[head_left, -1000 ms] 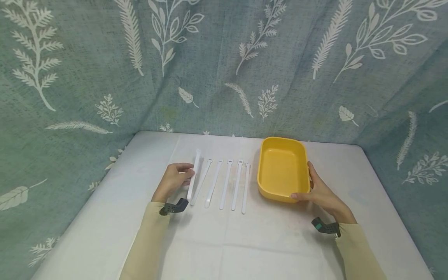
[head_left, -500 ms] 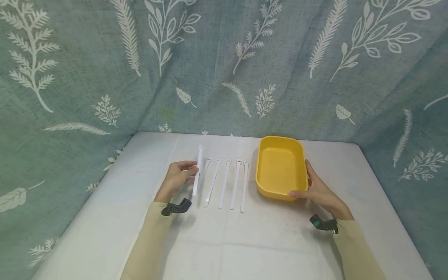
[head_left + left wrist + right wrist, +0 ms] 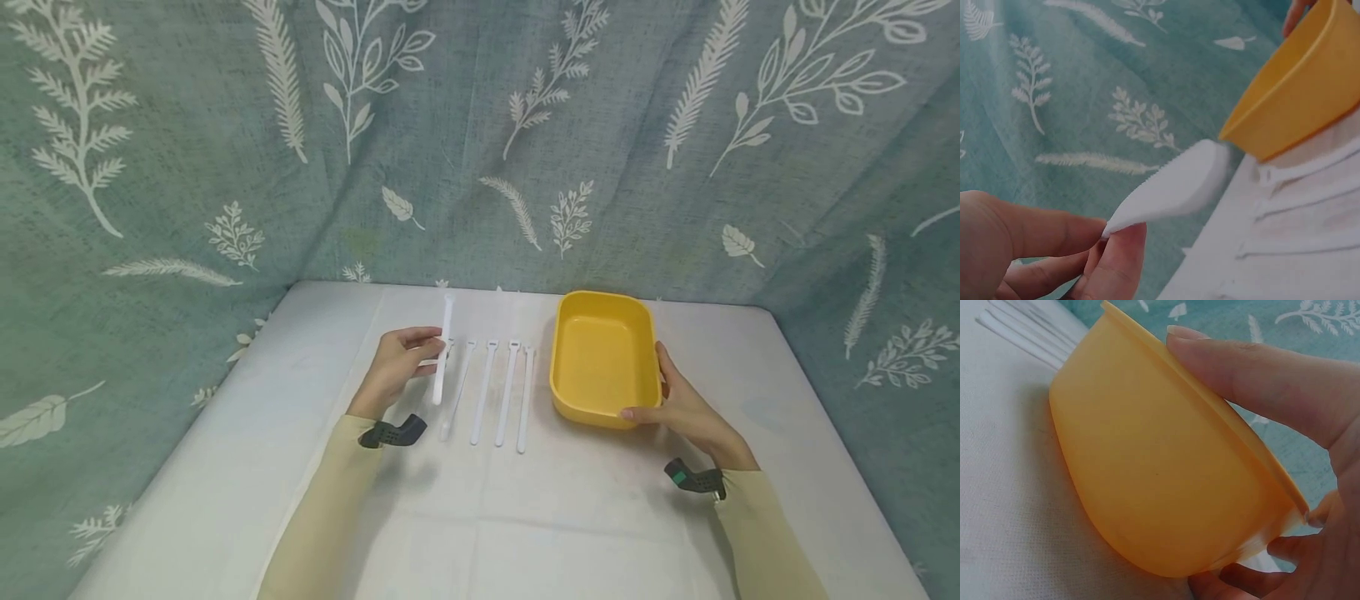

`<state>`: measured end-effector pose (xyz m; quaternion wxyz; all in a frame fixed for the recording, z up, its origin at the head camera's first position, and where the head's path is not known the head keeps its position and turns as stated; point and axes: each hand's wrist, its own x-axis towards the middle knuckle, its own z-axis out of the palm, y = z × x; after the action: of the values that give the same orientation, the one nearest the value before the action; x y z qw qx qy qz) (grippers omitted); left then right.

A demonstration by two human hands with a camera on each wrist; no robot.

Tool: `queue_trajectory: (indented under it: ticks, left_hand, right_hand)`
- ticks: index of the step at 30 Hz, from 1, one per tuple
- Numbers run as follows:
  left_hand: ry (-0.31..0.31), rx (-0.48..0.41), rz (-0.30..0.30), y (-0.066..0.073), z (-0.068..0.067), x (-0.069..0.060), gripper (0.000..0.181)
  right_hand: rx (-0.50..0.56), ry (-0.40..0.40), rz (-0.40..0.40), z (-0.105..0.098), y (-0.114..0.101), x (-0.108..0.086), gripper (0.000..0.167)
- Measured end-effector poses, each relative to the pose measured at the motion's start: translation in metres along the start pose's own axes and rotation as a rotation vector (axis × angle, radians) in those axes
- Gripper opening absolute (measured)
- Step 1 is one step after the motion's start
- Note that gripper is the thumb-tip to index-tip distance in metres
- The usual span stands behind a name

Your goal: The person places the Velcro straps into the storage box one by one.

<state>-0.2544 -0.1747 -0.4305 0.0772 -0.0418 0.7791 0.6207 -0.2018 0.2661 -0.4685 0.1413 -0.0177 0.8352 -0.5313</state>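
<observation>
Surface: a table (image 3: 570,558) with a white, cloth-like top, soft fold lines running across and lengthwise. Far corners rounded; faint shadows lie beside both forearms. Directions are taken from the middle of the loose strips, 12 o'clock at the far edge.

Room: a blue-green curtain (image 3: 480,125), printed with white ferns, sprigs and leaves, hangs in slight folds beyond the far edge and also borders the table at the 10 and 2 o'clock sides. A faint yellowish patch marks it near 11.

Items: at least four loose strips (image 3: 483,392), white and narrow, lie side by side on the table, ends towards 12 and 6. A yellow tub (image 3: 604,358) sits between 2 and 3 o'clock, just beside the row.

Hands: the left hand (image 3: 401,362), between 9 and 10 o'clock, pinches a raised strip (image 3: 447,317) above the table; its edge looks finely toothed from the left wrist. The right hand (image 3: 686,408), at the tub's 4 o'clock corner, grips it, thumb on the rim, fingers around the wall. Both arms wear pale sleeves (image 3: 322,508) and dark wrist bands (image 3: 696,480).
</observation>
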Motion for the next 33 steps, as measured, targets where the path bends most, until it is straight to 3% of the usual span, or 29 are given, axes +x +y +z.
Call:
queue_trajectory:
  ticks: [15, 33]
  left_hand:
    - [-0.033, -0.046, 0.057, 0.031, 0.032, -0.002, 0.037]
    - [-0.099, -0.095, 0.085, 0.057, 0.088, 0.001, 0.032]
  right_hand:
    - [0.007, -0.002, -0.02, 0.0, 0.001, 0.0, 0.141]
    - [0.01, -0.002, -0.022, 0.0, 0.001, 0.0, 0.141]
